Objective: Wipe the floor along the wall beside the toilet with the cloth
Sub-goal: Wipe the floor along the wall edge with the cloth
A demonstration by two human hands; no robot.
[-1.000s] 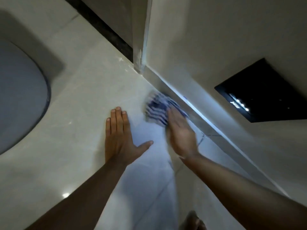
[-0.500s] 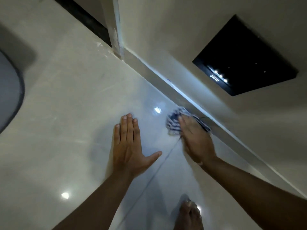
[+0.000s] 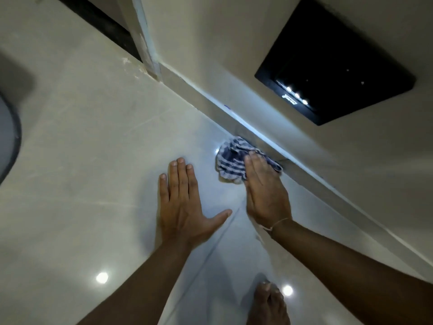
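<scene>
A blue-and-white striped cloth [image 3: 230, 158] lies bunched on the glossy pale floor [image 3: 93, 148], tight against the skirting [image 3: 257, 134] at the foot of the wall [image 3: 222, 48]. My right hand [image 3: 264, 191] presses down on the cloth's near side with its fingers flat over it. My left hand [image 3: 185, 205] rests palm-down on the tile just left of it, fingers spread and holding nothing. The toilet's dark rounded edge [image 3: 11, 141] shows at the far left.
A black panel [image 3: 335, 64] with small lights is set in the wall above the cloth. A door frame post [image 3: 145, 36] meets the floor at the corner behind. My bare foot [image 3: 269, 306] stands at the bottom edge.
My right hand has slid the cloth along the skirting, away from the door frame corner. The left hand stays planted on the tile. The view has shifted, bringing the foot into sight.
</scene>
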